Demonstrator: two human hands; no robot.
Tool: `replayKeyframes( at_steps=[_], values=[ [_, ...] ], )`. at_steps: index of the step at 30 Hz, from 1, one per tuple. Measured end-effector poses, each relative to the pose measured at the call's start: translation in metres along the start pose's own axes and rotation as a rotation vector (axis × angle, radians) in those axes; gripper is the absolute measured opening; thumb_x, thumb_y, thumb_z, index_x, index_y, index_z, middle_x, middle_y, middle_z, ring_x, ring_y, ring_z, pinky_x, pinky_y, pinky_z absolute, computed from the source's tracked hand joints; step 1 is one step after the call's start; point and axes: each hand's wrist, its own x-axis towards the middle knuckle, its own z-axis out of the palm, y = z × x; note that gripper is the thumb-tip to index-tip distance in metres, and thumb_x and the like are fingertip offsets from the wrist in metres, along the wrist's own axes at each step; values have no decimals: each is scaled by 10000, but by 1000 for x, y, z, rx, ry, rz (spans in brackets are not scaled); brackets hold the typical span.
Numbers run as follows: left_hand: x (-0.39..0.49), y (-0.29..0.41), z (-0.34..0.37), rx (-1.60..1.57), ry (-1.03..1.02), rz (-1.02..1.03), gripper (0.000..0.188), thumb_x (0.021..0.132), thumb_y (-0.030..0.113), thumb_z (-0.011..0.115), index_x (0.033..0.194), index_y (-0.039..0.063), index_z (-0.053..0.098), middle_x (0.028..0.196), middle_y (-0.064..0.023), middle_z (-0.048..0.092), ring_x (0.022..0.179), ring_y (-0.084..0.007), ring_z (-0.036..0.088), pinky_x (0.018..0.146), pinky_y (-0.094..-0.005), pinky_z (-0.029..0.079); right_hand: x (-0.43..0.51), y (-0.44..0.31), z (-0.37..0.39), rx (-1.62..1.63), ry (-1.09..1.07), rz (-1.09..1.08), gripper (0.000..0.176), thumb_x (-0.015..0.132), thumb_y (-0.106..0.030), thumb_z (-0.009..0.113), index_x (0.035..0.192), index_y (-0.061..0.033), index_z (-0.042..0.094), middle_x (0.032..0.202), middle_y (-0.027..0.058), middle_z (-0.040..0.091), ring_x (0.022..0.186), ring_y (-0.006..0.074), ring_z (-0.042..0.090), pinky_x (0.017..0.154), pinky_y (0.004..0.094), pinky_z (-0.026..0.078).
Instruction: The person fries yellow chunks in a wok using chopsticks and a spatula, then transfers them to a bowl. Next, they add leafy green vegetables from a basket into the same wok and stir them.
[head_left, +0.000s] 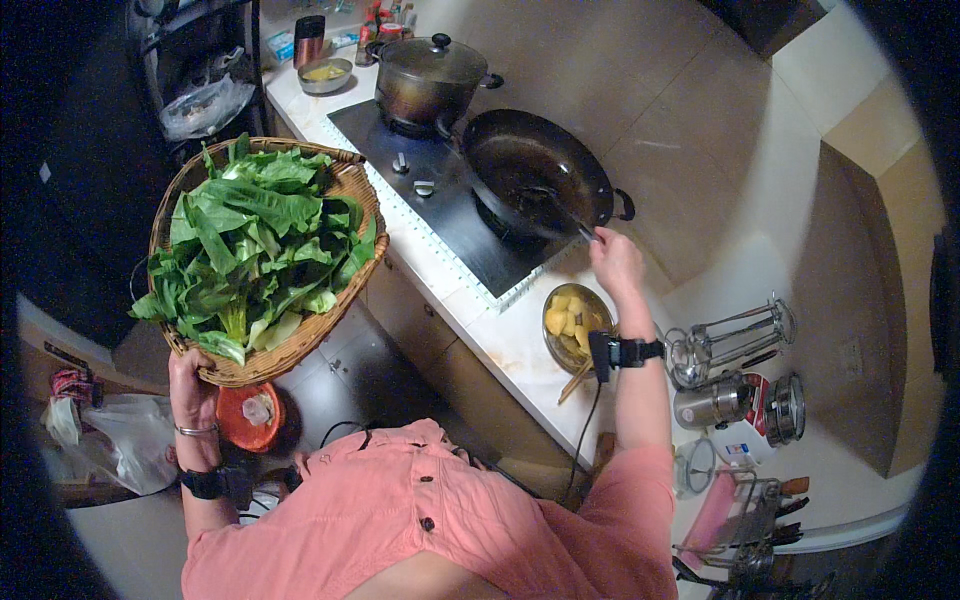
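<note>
My left hand (193, 386) grips the near rim of a woven wicker basket (341, 315), raised beside the counter. Leafy greens (259, 225) with pale cut stems fill it, some hanging over the rim. In my right hand (618, 264) is the handle of a utensil (586, 231) that reaches down into a dark wok (517, 142); its head is hard to make out against the pan. The wok sits on the near burner of a black gas stove (442, 217). Just below my right hand, a metal bowl (551, 349) holds yellow chunks (570, 319), with wooden chopsticks (576, 384) beside it.
A lidded pot (431, 82) stands on the far burner, near a small bowl (325, 77) and several bottles (367, 34). Metal racks (739, 337) and a knife holder (757, 517) line the right counter. An orange bucket (251, 427) is on the floor below the basket.
</note>
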Motion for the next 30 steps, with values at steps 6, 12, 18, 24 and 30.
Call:
replayKeyframes(
  at_steps=[6, 12, 18, 24, 30],
  values=[
    [-1, -1, 4, -54, 15, 23, 229, 701, -70, 443, 903, 24, 496, 756, 7, 497, 626, -109, 472, 570, -241, 404, -17, 17, -25, -51, -36, 12, 329, 851, -243, 589, 1135, -92, 658, 984, 163, 682, 924, 336, 655, 793, 421, 515],
    [-2, -2, 8, -75, 43, 12, 196, 691, -48, 468, 870, 10, 523, 776, -9, 539, 651, -132, 524, 591, -261, 447, -18, 15, 39, 75, 59, 77, 356, 853, -253, 593, 1168, -92, 635, 952, 173, 686, 878, 350, 661, 778, 458, 515],
    [-5, 0, 6, -3, 66, -2, 102, 699, -31, 481, 752, 55, 490, 707, 9, 505, 619, -112, 486, 557, -259, 409, -13, 13, 56, 137, 26, 138, 374, 862, -285, 593, 1177, -86, 623, 962, 155, 690, 892, 358, 656, 770, 467, 514],
    [-17, -6, 9, -52, 159, 12, 171, 683, -73, 473, 817, 29, 501, 768, -2, 513, 670, -118, 498, 625, -251, 425, -42, -39, 61, 401, 325, -134, 106, 823, -168, 684, 880, -79, 690, 790, 121, 663, 689, 268, 636, 642, 380, 513],
    [-23, -4, 14, -68, 157, 42, 272, 687, -78, 467, 938, 2, 535, 849, -20, 559, 746, -141, 541, 680, -260, 455, -31, -142, 167, 476, -104, -232, 246, 840, -286, 642, 812, -53, 716, 754, 193, 657, 724, 363, 655, 666, 422, 508]
  ],
)
